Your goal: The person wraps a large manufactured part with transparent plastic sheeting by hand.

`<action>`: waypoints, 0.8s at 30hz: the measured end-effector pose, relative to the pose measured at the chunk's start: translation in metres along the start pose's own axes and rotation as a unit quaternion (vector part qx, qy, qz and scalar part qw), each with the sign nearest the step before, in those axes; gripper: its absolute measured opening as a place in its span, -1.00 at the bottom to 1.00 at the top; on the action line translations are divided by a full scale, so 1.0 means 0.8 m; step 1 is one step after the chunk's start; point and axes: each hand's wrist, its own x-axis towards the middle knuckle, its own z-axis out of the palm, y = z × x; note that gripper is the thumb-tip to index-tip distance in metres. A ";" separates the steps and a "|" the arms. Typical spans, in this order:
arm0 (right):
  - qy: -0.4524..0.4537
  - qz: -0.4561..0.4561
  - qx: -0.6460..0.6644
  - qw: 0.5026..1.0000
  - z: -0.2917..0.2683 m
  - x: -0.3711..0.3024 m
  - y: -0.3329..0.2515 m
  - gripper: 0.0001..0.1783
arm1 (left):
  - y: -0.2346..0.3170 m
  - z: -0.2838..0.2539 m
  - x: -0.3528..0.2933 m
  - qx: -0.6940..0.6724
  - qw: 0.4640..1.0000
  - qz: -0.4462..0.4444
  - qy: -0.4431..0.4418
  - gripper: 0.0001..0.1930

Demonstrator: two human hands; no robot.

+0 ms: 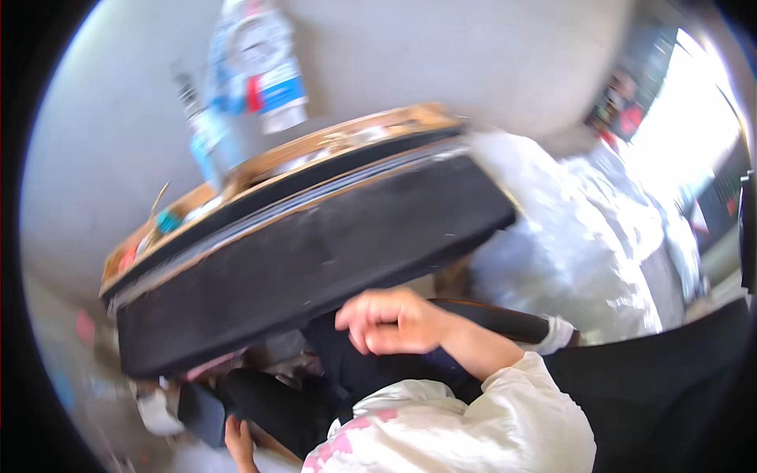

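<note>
My right hand point(398, 322) hovers over my lap, just in front of the black tabletop point(331, 236). Its fingers are loosely bent, with a gap between them and the thumb, and nothing shows inside. Down at the lower left, my left hand point(239, 443) is curled beside the edge of a dark flat panel point(202, 414). Blur hides whether it grips that panel or something smaller. The tabletop is long and narrow, and it slants across the view.
Behind the tabletop runs a wooden-edged tray point(355, 126) with small loose items, among them a teal object point(167, 221). A bottle point(209, 142) stands there. A blue-white bag point(256, 63) hangs on the wall. Clear plastic sheeting point(568, 229) heaps at right.
</note>
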 end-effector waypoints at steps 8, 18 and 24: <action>0.469 0.363 -0.734 0.330 -0.325 -0.354 0.125 -0.51 | 0.152 0.010 0.049 0.076 0.994 0.077 -0.027 -0.71; 0.523 0.664 -0.510 0.162 -0.339 -0.554 -0.017 -0.69 | 0.322 -0.006 0.154 -0.118 0.969 0.126 0.178 -0.75; 0.336 0.409 -0.808 0.260 -0.329 -0.496 0.149 -0.30 | 0.465 0.074 0.203 -0.129 0.954 0.268 0.034 -0.87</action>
